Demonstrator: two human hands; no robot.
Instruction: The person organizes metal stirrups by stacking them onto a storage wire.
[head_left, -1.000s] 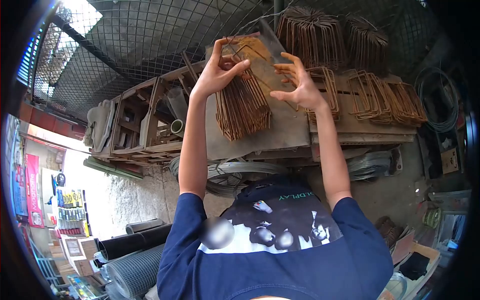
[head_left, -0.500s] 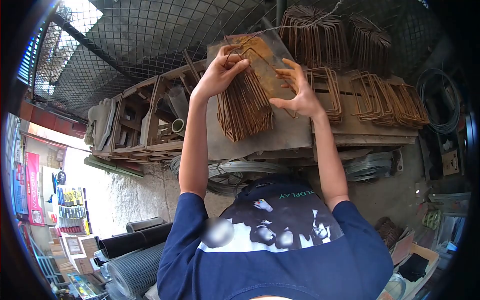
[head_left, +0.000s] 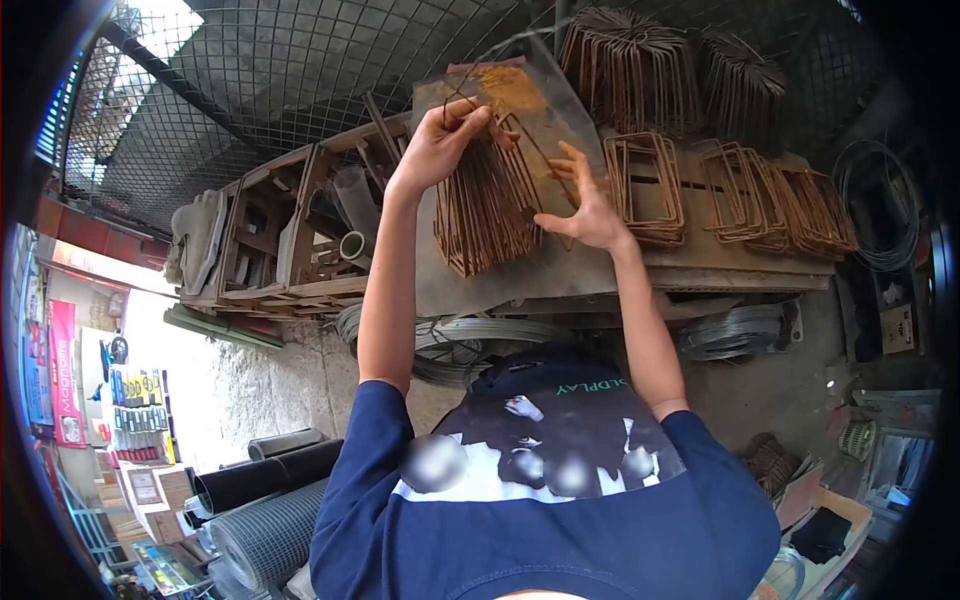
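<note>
A bundle of rusty bent-steel stirrups (head_left: 485, 215) stands fanned out on a grey sheet in front of me. My left hand (head_left: 442, 142) is closed at the top of this bundle, its thumb and fingers pinched round the upper bend of a stirrup. One loose stirrup (head_left: 530, 145) sticks out to the right of the bundle, toward my other hand. My right hand (head_left: 592, 212) is open beside it, fingers spread and thumb tip right at the bundle's edge.
More rusty stirrups (head_left: 645, 190) lie on the wooden bench to the right, with taller stacks (head_left: 630, 70) behind. Wire mesh (head_left: 300, 80) closes the back. A wooden crate (head_left: 260, 235) stands left, and coils of wire (head_left: 480, 335) sit below the bench.
My right hand has moved slightly left and down, closer to the bundle. The loose stirrup has swung in toward the others. My left hand stays at the top.
</note>
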